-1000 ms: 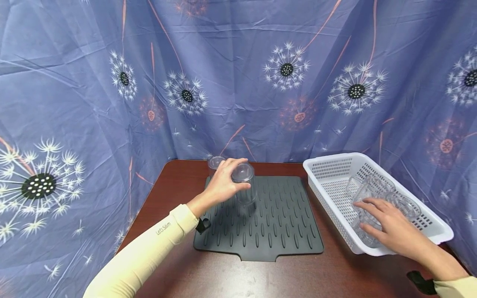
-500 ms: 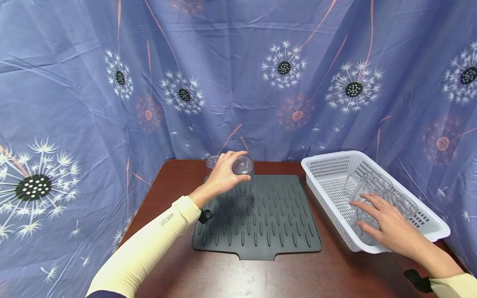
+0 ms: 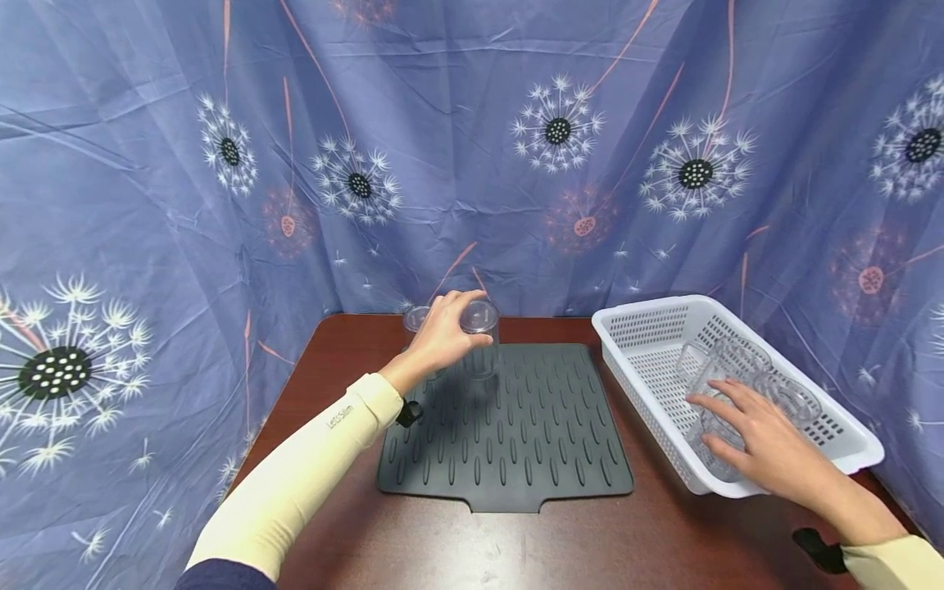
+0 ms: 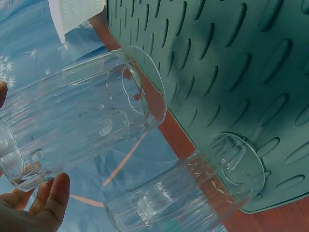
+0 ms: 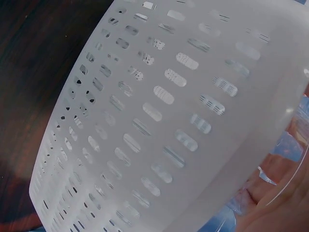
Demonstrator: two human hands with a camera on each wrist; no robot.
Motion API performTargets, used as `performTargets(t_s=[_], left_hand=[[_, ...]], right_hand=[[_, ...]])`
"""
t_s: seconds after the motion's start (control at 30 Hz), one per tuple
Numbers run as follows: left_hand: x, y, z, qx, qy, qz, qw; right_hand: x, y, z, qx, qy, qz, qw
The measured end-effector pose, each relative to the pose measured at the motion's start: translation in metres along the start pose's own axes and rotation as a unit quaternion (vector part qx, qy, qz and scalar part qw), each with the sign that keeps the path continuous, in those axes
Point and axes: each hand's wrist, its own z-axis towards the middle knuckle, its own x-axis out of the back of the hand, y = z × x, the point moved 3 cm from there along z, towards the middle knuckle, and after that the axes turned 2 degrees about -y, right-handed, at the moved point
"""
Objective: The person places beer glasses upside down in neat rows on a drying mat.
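Observation:
In the head view my left hand (image 3: 445,336) grips a clear drinking glass (image 3: 481,348) round its base end. The glass is upside down over the back of the dark ribbed drying mat (image 3: 509,442). Seen from the left wrist, its rim (image 4: 161,92) looks close to the mat; contact cannot be told. A second clear glass (image 4: 183,193) stands upside down beside it, partly behind my left hand in the head view. My right hand (image 3: 767,438) is over the white basket (image 3: 642,410), fingers loosely spread at several clear glasses (image 3: 737,360); touch is unclear.
The brown table (image 3: 590,545) extends in front of the mat. The basket, with its slotted walls (image 5: 159,96), stands on the right side of the table. A blue curtain (image 3: 457,164) with dandelion prints hangs behind.
My left hand has moved slightly back and up in the view, carrying the glass toward the mat's far edge. My right hand stays at the basket in nearly the same pose.

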Motion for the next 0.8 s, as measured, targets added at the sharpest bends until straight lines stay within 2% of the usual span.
performTargets(t_s=[0.4,0.8], left_hand=[[-0.007,-0.006,0.013,0.016,-0.017,0.016,0.9996],[-0.019,-0.014,0.020,0.036,-0.058,0.025,0.9973]], right_hand=[[0.002,-0.003,0.000,-0.007,0.005,-0.002,1.0000],[0.002,-0.003,0.001,-0.002,0.019,-0.002,0.9998]])
